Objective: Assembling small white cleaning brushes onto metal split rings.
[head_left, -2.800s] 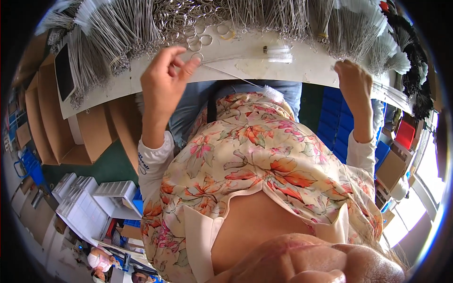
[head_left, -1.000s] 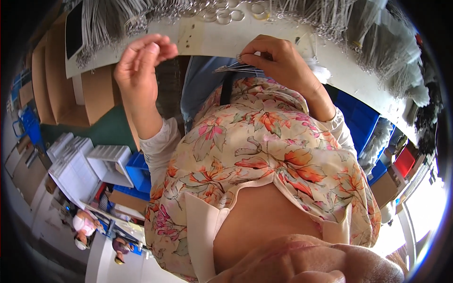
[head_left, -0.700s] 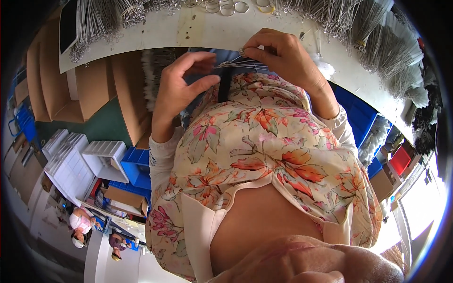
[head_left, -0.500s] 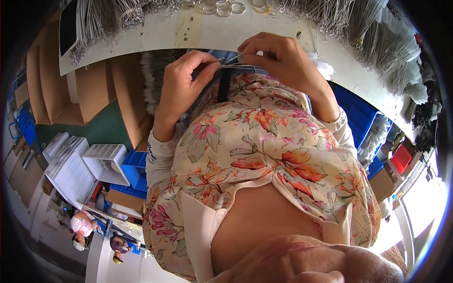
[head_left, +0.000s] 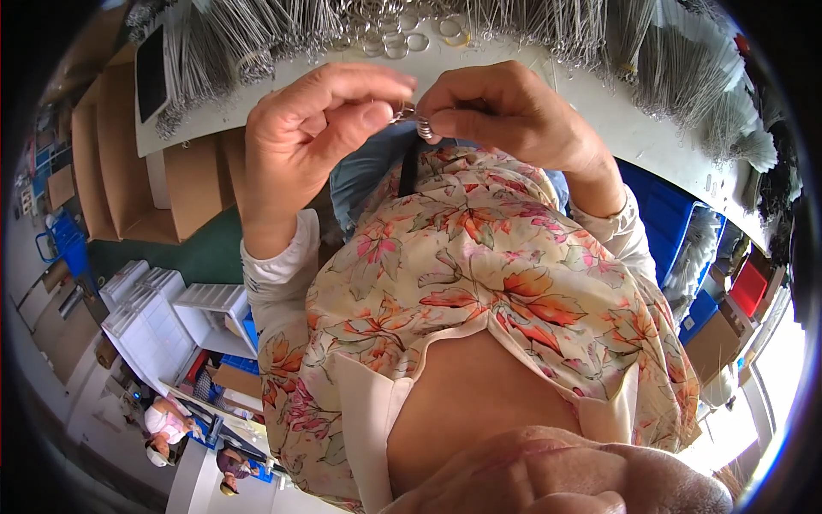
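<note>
My right hand [head_left: 522,116] pinches a small bunch of shiny metal rings [head_left: 424,127] between thumb and fingers, just over the near edge of the table. My left hand [head_left: 312,128] is held close beside them. Its fingers stretch toward the rings, with a gap between thumb and forefinger and a blur at the fingertips. Bits of metal [head_left: 399,112] by the left thumb tip join or lie against the rings; I cannot tell which. The right palm is hidden from view.
Several loose metal rings [head_left: 394,43] lie on the white table [head_left: 214,118]. Bundles of grey wire brushes [head_left: 591,43] line its far side. A dark flat device [head_left: 152,75] sits at the left. Cardboard boxes [head_left: 201,184], white crates [head_left: 154,325] and blue bins [head_left: 655,210] stand around me.
My left hand has shifted left and its fingers have come apart. The thin strands between the hands no longer show; a cluster of rings now shows at my right fingertips.
</note>
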Action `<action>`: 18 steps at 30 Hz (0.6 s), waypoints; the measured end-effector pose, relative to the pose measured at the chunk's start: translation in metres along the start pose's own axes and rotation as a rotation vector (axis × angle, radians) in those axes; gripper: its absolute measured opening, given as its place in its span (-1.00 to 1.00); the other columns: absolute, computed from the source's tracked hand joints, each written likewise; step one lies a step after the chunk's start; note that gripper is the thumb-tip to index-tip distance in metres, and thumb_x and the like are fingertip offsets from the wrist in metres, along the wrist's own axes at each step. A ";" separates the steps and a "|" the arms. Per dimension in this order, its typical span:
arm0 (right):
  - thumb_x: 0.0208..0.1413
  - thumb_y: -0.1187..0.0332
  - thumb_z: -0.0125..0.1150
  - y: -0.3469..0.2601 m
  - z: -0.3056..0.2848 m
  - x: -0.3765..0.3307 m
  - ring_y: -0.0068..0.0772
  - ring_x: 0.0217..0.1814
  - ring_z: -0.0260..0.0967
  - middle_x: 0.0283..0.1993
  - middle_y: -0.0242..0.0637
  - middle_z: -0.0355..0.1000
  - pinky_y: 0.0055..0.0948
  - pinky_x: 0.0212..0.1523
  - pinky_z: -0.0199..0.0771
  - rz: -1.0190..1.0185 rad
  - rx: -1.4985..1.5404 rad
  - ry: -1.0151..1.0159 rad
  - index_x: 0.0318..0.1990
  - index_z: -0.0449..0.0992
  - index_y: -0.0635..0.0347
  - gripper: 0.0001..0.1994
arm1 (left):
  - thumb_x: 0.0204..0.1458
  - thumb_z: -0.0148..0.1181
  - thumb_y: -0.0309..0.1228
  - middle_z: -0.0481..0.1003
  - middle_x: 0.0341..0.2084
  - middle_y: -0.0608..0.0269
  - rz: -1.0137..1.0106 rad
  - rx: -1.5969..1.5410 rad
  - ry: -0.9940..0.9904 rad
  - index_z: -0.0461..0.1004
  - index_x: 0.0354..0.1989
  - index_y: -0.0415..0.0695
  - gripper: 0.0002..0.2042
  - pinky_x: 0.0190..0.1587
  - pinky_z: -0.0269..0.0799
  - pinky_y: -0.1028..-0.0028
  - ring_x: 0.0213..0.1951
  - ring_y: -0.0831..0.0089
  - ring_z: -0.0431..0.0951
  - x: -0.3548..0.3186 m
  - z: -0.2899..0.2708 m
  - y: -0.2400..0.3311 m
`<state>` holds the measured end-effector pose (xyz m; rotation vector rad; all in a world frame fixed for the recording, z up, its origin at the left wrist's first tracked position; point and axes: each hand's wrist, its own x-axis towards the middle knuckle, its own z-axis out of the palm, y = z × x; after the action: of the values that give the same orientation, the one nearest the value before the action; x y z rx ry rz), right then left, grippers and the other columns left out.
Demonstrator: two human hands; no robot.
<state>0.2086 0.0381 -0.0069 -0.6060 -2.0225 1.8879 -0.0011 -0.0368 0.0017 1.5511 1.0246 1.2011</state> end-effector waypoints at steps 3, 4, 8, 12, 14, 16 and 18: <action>0.09 0.32 0.15 -0.020 -0.012 -0.003 -0.71 -0.60 0.22 -0.49 -0.47 0.45 -0.65 -0.56 0.22 0.081 0.099 -0.046 -0.32 0.53 0.24 -0.84 | 0.05 0.10 -0.53 0.52 -0.27 0.01 0.055 -0.075 -0.086 0.51 -0.28 -0.31 -0.87 -0.24 0.45 0.59 -0.27 0.45 0.53 0.018 -0.009 0.018; 0.10 0.31 0.14 -0.022 -0.014 -0.004 -0.75 -0.60 0.19 -0.49 -0.50 0.44 -0.68 -0.58 0.18 0.069 0.134 -0.039 -0.33 0.54 0.22 -0.84 | 0.05 0.08 -0.53 0.51 -0.26 -0.01 0.048 -0.092 -0.093 0.52 -0.27 -0.31 -0.86 -0.24 0.45 0.57 -0.27 0.43 0.54 0.022 -0.008 0.023; 0.10 0.32 0.15 -0.030 -0.022 -0.009 -0.74 -0.61 0.17 -0.50 -0.49 0.43 -0.67 -0.59 0.17 0.025 0.134 0.000 -0.31 0.55 0.22 -0.84 | -0.01 0.10 -0.59 0.50 -0.25 -0.02 0.079 -0.097 -0.095 0.52 -0.27 -0.31 -0.86 -0.21 0.46 0.55 -0.24 0.42 0.54 0.034 -0.004 0.030; 0.11 0.34 0.14 -0.025 -0.023 -0.003 -0.74 -0.61 0.16 -0.50 -0.48 0.42 -0.68 -0.59 0.15 -0.019 0.184 0.016 -0.28 0.55 0.21 -0.85 | -0.06 0.04 -0.70 0.46 -0.21 -0.11 0.131 -0.085 -0.097 0.47 -0.20 -0.36 -0.78 -0.14 0.50 0.36 -0.20 0.23 0.53 0.041 0.000 0.035; 0.11 0.33 0.14 -0.026 -0.025 0.001 -0.74 -0.61 0.16 -0.51 -0.49 0.42 -0.69 -0.59 0.15 -0.047 0.203 0.023 -0.28 0.55 0.21 -0.84 | -0.13 0.04 -0.79 0.47 -0.21 -0.05 0.147 -0.137 0.011 0.46 -0.22 -0.41 -0.75 -0.19 0.55 0.46 -0.24 0.30 0.55 0.044 0.007 0.035; 0.12 0.30 0.14 -0.029 -0.026 0.005 -0.75 -0.61 0.17 -0.52 -0.51 0.40 -0.71 -0.60 0.14 -0.062 0.210 0.035 -0.28 0.55 0.20 -0.83 | -0.13 0.05 -0.79 0.47 -0.22 -0.06 0.200 -0.069 0.077 0.44 -0.21 -0.44 -0.74 -0.19 0.55 0.46 -0.24 0.29 0.56 0.049 0.012 0.036; 0.12 0.29 0.14 -0.034 -0.029 0.008 -0.75 -0.62 0.17 -0.52 -0.52 0.39 -0.72 -0.60 0.14 -0.112 0.239 0.097 -0.28 0.55 0.19 -0.82 | -0.15 0.10 -0.79 0.47 -0.24 -0.09 0.313 0.044 0.170 0.41 -0.20 -0.48 -0.74 -0.24 0.56 0.48 -0.26 0.27 0.57 0.055 0.011 0.038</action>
<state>0.2126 0.0663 0.0290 -0.4998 -1.7009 1.9544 0.0232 0.0041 0.0496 1.7110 0.9428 1.5563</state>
